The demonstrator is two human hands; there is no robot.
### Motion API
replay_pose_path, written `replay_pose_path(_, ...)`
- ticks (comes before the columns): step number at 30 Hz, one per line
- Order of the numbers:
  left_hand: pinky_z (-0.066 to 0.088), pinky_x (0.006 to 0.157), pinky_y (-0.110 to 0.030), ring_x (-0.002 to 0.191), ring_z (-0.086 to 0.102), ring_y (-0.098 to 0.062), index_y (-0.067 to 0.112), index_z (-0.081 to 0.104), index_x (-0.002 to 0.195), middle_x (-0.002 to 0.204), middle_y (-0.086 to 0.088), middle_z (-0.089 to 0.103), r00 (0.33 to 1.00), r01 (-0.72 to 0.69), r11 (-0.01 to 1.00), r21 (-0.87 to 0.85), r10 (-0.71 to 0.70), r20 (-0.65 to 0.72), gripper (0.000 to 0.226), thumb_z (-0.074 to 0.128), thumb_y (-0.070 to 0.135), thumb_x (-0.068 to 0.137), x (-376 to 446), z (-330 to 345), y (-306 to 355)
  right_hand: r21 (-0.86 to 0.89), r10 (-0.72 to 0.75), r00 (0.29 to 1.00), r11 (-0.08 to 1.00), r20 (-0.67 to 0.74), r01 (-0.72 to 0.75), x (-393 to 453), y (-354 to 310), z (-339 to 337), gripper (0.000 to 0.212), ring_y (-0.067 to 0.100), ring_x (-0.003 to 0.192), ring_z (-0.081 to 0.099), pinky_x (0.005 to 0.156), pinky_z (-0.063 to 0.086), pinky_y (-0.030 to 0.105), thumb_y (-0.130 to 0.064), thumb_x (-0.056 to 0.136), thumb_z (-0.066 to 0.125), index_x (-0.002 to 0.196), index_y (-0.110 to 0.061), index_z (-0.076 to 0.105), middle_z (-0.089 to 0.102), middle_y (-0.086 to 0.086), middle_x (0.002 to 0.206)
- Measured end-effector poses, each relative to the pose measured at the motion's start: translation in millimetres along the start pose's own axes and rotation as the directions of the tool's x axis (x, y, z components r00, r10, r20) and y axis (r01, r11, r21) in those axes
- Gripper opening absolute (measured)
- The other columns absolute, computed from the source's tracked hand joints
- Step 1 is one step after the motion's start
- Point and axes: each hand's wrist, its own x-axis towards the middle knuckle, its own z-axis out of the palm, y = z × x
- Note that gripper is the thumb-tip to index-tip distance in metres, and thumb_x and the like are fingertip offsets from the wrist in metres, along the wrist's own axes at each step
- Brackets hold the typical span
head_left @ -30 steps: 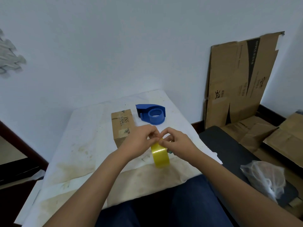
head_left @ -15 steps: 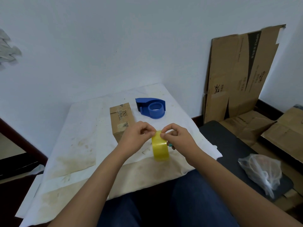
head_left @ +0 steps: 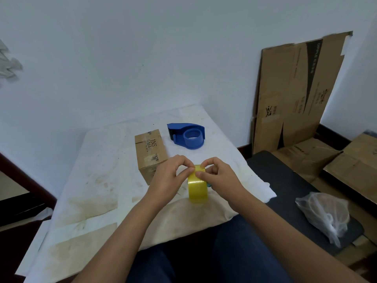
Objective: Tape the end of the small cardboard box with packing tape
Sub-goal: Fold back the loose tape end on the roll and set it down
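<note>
A yellow roll of packing tape stands on edge near the front of the white-covered table. My left hand and my right hand both pinch at the top of the roll with fingertips. The small cardboard box lies just behind my left hand, its near end partly hidden by that hand. A blue tape dispenser with no roll in it sits behind the box to the right.
Flattened cardboard sheets lean on the wall at right, with more cardboard on the floor. A plastic bag rests on a dark mat beside the table. My legs are under the table's front edge.
Both hands stay pinched on the top of the tape roll, fingers shifting slightly. The view has drifted a little; the box and dispenser have not moved.
</note>
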Motion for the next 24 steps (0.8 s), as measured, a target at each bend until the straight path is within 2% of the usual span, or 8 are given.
replay_pose_path(4, 0.040, 0.068, -0.005, 0.088, 0.057, 0.007, 0.021, 0.069, 0.093, 0.089, 0.020, 0.063, 1.000, -0.023, 1.000, -0.013, 0.023, -0.005, 0.007, 0.064, 0.026, 0.093, -4, -1, -1, -0.008, -0.010, 1.000, 1.000, 0.013, 0.010, -1, 1, -1, 0.017, 0.015, 0.080, 0.061, 0.079, 0.054, 0.037, -0.027, 0.084, 0.070, 0.099, -0.024, 0.061, 0.065, 0.005, 0.086)
replay_pose_path(9, 0.045, 0.075, -0.012, 0.089, 0.059, 0.003, 0.023, 0.069, 0.092, 0.089, 0.021, 0.062, 1.000, -0.018, 1.000, -0.025, 0.018, 0.022, 0.007, 0.063, 0.026, 0.093, -5, -3, 5, -0.003, -0.019, 1.000, 1.000, 0.008, 0.019, 0, 3, 1, 0.021, 0.015, 0.078, 0.060, 0.076, 0.053, 0.035, -0.030, 0.084, 0.070, 0.102, -0.022, 0.062, 0.062, 0.001, 0.081)
replay_pose_path(12, 0.049, 0.076, -0.011, 0.089, 0.062, 0.002, 0.021, 0.070, 0.091, 0.089, 0.017, 0.066, 0.999, 0.027, 0.993, -0.119, -0.023, 0.030, 0.006, 0.065, 0.024, 0.093, -6, -3, 7, 0.008, -0.023, 1.000, 1.000, 0.005, 0.023, 1, 4, 1, 0.020, 0.015, 0.077, 0.059, 0.076, 0.053, 0.037, -0.031, 0.085, 0.070, 0.101, -0.024, 0.061, 0.061, 0.001, 0.080)
replay_pose_path(15, 0.047, 0.071, -0.009, 0.087, 0.063, 0.008, 0.023, 0.070, 0.092, 0.091, 0.015, 0.070, 0.988, 0.154, 0.954, -0.256, -0.147, 0.047, 0.005, 0.066, 0.025, 0.092, -5, -5, 6, -0.055, -0.034, 0.999, 0.998, 0.016, 0.035, 0, 2, 1, 0.022, 0.014, 0.079, 0.059, 0.076, 0.055, 0.036, -0.038, 0.086, 0.067, 0.103, -0.027, 0.059, 0.064, 0.004, 0.089)
replay_pose_path(17, 0.044, 0.069, -0.010, 0.087, 0.064, 0.012, 0.026, 0.070, 0.094, 0.097, 0.014, 0.072, 0.974, 0.224, 0.926, -0.305, -0.217, 0.058, 0.006, 0.066, 0.029, 0.092, -2, -5, 6, -0.117, -0.060, 0.998, 0.991, 0.002, 0.060, -1, 1, 0, 0.022, 0.012, 0.080, 0.059, 0.076, 0.054, 0.033, -0.041, 0.086, 0.066, 0.103, -0.030, 0.060, 0.061, 0.001, 0.100)
replay_pose_path(21, 0.045, 0.065, -0.002, 0.083, 0.062, 0.016, 0.022, 0.069, 0.096, 0.108, 0.013, 0.064, 0.979, 0.204, 0.929, -0.309, -0.199, 0.048, 0.008, 0.065, 0.027, 0.093, 2, -4, 8, -0.166, -0.138, 0.987, 0.978, -0.082, 0.123, 3, -7, -6, 0.012, 0.011, 0.080, 0.060, 0.079, 0.055, 0.029, -0.036, 0.086, 0.068, 0.095, -0.029, 0.069, 0.055, -0.008, 0.111)
replay_pose_path(24, 0.043, 0.066, -0.008, 0.083, 0.063, 0.014, 0.024, 0.070, 0.096, 0.109, 0.013, 0.065, 0.976, 0.216, 0.926, -0.311, -0.212, 0.048, 0.007, 0.065, 0.028, 0.093, 2, -2, 7, -0.146, -0.129, 0.989, 0.982, -0.065, 0.119, 5, -12, -8, 0.009, 0.009, 0.074, 0.057, 0.074, 0.054, 0.027, -0.029, 0.087, 0.067, 0.094, -0.024, 0.071, 0.061, -0.011, 0.100)
